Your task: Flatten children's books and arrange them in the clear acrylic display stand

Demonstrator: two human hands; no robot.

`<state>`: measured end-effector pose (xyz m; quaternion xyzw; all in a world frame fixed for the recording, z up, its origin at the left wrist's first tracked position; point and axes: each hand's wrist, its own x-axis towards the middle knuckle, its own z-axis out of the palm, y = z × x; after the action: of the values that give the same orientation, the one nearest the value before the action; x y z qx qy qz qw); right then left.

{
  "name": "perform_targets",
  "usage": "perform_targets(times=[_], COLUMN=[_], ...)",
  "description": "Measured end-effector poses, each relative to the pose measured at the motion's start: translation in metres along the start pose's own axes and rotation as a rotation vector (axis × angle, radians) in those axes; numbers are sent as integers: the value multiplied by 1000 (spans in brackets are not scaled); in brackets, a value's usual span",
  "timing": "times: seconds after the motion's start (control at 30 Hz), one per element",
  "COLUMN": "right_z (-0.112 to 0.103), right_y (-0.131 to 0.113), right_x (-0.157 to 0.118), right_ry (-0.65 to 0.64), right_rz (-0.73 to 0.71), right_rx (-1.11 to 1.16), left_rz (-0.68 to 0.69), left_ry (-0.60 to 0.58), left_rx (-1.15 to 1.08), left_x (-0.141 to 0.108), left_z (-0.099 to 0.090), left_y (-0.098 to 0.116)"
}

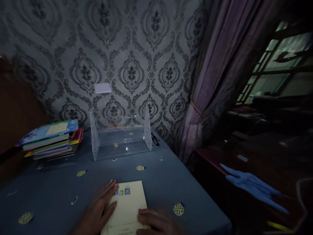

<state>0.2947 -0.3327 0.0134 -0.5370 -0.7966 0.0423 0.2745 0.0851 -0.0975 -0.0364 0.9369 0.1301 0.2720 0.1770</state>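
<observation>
A pale cream book, with a QR code and a small green logo near its far edge, lies flat on the blue tablecloth in front of me. My left hand rests along its left side, fingers stretched forward and the thumb apart on the cover. From the right, my right hand lays its fingertips over the book's right edge, with a gap between its digits. Both hands are slightly blurred, and the frame's bottom edge cuts off the near end of the book.
Beyond the book stands a clear acrylic rack. A stack of books sits at the table's left, and dark glasses lie by the rack. Right of the table's edge, blue gloves lie on a dark surface beside a tied purple curtain.
</observation>
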Motion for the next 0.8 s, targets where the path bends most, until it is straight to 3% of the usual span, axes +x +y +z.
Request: perform_targets(times=[0.07,0.17,0.33,0.47,0.6,0.7,0.8], right_z=[-6,-11,-12,-17,-21,-19,-19], right_y=[-4,-5,-1,2,3,4,5], right_x=[10,21,31,47,58,60,62], right_ry=[35,194,441,492,475,445,444], right_rz=[-12,30,261,465,539,559,547], right_rx=[85,151,115,190,252,223,176], left_rz=[-68,-201,-323,-327,-424,-516,-479], left_ry=[-74,-167,-152,42,260,330,355], left_rx=[-153,-366,-627,-697,-585,-477,-424], left_x=[-1,-4,-15,-16,-2,16,35], left_z=[-10,-29,-50,-45,-36,-38,-45], left_y=[2,7,3,9,38,53,56])
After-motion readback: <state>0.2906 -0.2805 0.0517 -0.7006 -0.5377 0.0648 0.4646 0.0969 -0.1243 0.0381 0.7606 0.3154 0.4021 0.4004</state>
